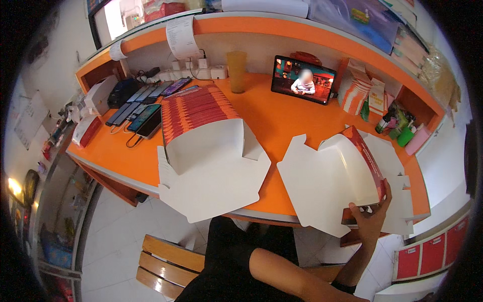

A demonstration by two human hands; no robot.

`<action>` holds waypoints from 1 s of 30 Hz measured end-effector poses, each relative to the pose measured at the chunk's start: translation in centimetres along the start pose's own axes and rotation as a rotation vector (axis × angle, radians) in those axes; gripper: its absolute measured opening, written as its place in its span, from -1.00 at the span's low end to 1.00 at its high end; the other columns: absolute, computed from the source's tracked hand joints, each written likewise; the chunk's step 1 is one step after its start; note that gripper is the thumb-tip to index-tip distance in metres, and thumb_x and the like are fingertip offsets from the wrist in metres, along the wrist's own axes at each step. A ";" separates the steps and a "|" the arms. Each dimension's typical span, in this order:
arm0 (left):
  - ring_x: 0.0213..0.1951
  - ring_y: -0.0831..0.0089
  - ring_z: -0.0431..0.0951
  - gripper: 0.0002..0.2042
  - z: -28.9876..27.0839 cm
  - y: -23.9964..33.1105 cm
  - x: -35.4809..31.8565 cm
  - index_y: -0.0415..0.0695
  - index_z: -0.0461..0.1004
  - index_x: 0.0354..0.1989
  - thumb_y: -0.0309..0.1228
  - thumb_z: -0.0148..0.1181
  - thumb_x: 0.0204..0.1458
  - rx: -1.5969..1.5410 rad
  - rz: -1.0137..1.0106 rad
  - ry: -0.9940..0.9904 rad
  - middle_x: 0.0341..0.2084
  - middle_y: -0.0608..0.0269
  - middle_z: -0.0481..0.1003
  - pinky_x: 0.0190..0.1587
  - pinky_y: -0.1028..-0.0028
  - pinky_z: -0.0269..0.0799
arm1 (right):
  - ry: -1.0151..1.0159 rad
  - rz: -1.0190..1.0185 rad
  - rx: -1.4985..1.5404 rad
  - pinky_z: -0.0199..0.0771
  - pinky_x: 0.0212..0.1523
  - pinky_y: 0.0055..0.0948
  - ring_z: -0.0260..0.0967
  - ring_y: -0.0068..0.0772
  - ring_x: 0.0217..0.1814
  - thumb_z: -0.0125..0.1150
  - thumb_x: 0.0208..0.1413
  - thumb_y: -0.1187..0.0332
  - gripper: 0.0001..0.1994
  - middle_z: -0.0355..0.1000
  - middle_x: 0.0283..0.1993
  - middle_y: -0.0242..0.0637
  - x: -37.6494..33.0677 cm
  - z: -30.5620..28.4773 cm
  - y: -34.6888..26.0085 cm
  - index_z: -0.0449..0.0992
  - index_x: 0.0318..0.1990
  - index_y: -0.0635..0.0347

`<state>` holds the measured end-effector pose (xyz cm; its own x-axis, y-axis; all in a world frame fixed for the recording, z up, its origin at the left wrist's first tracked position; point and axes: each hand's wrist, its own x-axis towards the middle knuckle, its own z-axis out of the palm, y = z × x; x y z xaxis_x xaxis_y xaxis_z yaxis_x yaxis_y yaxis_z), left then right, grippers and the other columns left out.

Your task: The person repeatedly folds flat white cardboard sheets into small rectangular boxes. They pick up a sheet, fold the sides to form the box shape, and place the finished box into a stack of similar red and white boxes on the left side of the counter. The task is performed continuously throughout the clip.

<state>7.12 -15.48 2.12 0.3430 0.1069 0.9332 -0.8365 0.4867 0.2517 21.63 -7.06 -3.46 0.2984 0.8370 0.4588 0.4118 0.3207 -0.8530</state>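
A partly folded cardboard food box [322,176], white inside and red outside, lies at the right of the orange desk with its flaps spread. My right hand [371,214] grips its near right side, thumb on the left and fingers reaching up along the red wall. Left of it lies a row of nested cardboard boxes [201,110], red and orange outside. The frontmost one shows its white inside, and its large flap hangs over the desk's front edge. A bare bent arm [287,272] crosses my lap at the lower edge; my left hand is out of view.
Several phones [148,121] with cables lie on the orange desk [276,136] at the left. A yellowish cup [236,73] and a lit tablet [303,80] stand behind. Paper packs [356,88] and a green bottle [405,136] are at the right. A wooden slatted seat [168,264] is below.
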 end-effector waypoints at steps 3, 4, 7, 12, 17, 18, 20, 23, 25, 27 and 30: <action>0.10 0.12 0.33 -0.66 0.2 0.4 -0.4 -0.28 0.44 -0.02 -0.26 0.16 0.17 0.041 -0.014 0.012 0.11 -0.03 0.29 0.10 0.21 0.26 | 0.073 -0.005 0.146 0.40 0.19 -0.18 0.14 -0.09 0.32 0.54 -0.25 0.42 0.03 -0.04 0.40 -0.14 0.3 -0.3 0.2 -0.06 0.38 0.01; 0.10 0.12 0.33 -0.66 0.3 0.6 -0.6 -0.28 0.44 -0.02 -0.26 0.16 0.17 0.055 -0.018 0.017 0.11 -0.03 0.29 0.11 0.21 0.26 | 0.089 -0.073 0.104 0.31 0.26 -0.13 0.07 -0.12 0.36 0.56 -0.25 0.35 0.05 -0.08 0.41 -0.21 0.6 -0.5 0.2 -0.09 0.38 0.00; 0.11 0.10 0.34 -0.66 0.7 1.2 -1.2 -0.27 0.45 -0.02 -0.26 0.16 0.17 0.114 -0.025 0.024 0.11 -0.03 0.30 0.12 0.20 0.27 | 0.124 -0.221 0.131 0.20 0.32 -0.09 0.05 -0.16 0.38 0.56 -0.25 0.29 0.06 -0.06 0.40 -0.23 1.5 -1.2 -0.3 -0.10 0.38 0.01; 0.11 0.08 0.34 -0.67 1.7 2.7 -2.1 -0.25 0.46 -0.02 -0.26 0.15 0.17 0.215 -0.053 0.038 0.10 -0.03 0.31 0.13 0.19 0.28 | -0.200 -0.129 0.167 0.12 0.34 -0.19 0.06 -0.22 0.36 0.52 -0.22 0.32 0.02 0.01 0.35 -0.21 2.7 -0.7 -3.4 -0.09 0.37 0.13; 0.12 0.05 0.35 -0.67 3.2 5.9 -2.8 -0.23 0.47 -0.02 -0.25 0.15 0.17 0.417 -0.179 0.017 0.10 -0.03 0.33 0.15 0.19 0.29 | -0.670 -0.270 -0.041 0.11 0.36 -0.24 0.08 -0.24 0.37 0.46 -0.26 0.47 -0.09 0.12 0.29 -0.15 5.1 5.5 -6.6 0.05 0.32 0.13; 0.12 0.04 0.35 -0.67 3.8 7.1 -3.2 -0.23 0.47 -0.02 -0.25 0.15 0.17 0.503 -0.239 -0.003 0.10 -0.03 0.33 0.15 0.18 0.29 | -0.772 -0.380 -0.212 0.15 0.34 -0.25 0.07 -0.27 0.38 0.47 -0.26 0.48 -0.07 0.11 0.30 -0.18 5.7 6.8 -7.2 0.04 0.33 0.10; 0.12 0.03 0.36 -0.67 5.3 9.9 -4.1 -0.22 0.47 -0.02 -0.25 0.15 0.16 0.703 -0.359 -0.049 0.10 -0.03 0.34 0.16 0.18 0.29 | -0.924 -0.433 -0.012 0.11 0.36 -0.21 0.08 -0.25 0.38 0.45 -0.22 0.50 -0.13 0.11 0.31 -0.17 6.5 10.3 -8.2 0.09 0.32 0.08; 0.13 0.02 0.36 -0.68 9.0 15.6 -6.5 -0.21 0.48 -0.02 -0.25 0.15 0.16 1.336 -0.506 0.036 0.09 -0.03 0.34 0.17 0.18 0.30 | -1.087 -0.223 0.117 0.16 0.33 -0.20 0.09 -0.21 0.38 0.41 -0.17 0.52 -0.14 0.09 0.34 -0.15 7.4 14.3 -10.1 0.08 0.33 0.06; 0.05 0.22 0.44 -0.47 10.8 18.7 -7.8 -0.24 0.40 0.04 -0.35 0.40 -0.13 2.113 -0.249 0.505 -0.06 0.00 0.45 0.08 0.22 0.34 | -1.080 -0.283 0.053 0.25 0.27 -0.22 0.14 -0.21 0.36 0.40 -0.17 0.53 -0.14 0.13 0.32 -0.11 7.9 16.6 -11.1 0.08 0.34 0.03; 0.18 0.08 0.32 -0.22 11.3 22.6 -9.3 -0.19 0.28 0.18 -0.31 0.54 -0.29 2.632 -0.276 0.994 0.11 -0.07 0.31 0.19 0.15 0.27 | -1.076 -0.281 0.027 0.34 0.20 -0.24 0.20 -0.20 0.31 0.39 -0.17 0.54 -0.14 0.18 0.29 -0.09 7.8 18.5 -11.6 0.08 0.34 0.00; 0.28 0.03 0.18 -0.01 9.3 29.0 -11.0 -0.12 0.04 0.35 -0.27 0.55 -0.29 2.734 -0.555 1.010 0.25 -0.08 0.11 0.23 0.15 0.25 | -1.042 -0.201 0.027 0.45 0.08 -0.26 0.31 -0.20 0.22 0.36 -0.14 0.56 -0.16 0.28 0.22 -0.07 6.9 20.1 -11.3 0.08 0.34 -0.03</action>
<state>-24.94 -10.62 1.53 -0.0823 0.7099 0.6995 0.8419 -0.3261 0.4300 1.67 4.01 4.37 -0.6638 0.7300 0.1626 0.3488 0.4944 -0.7962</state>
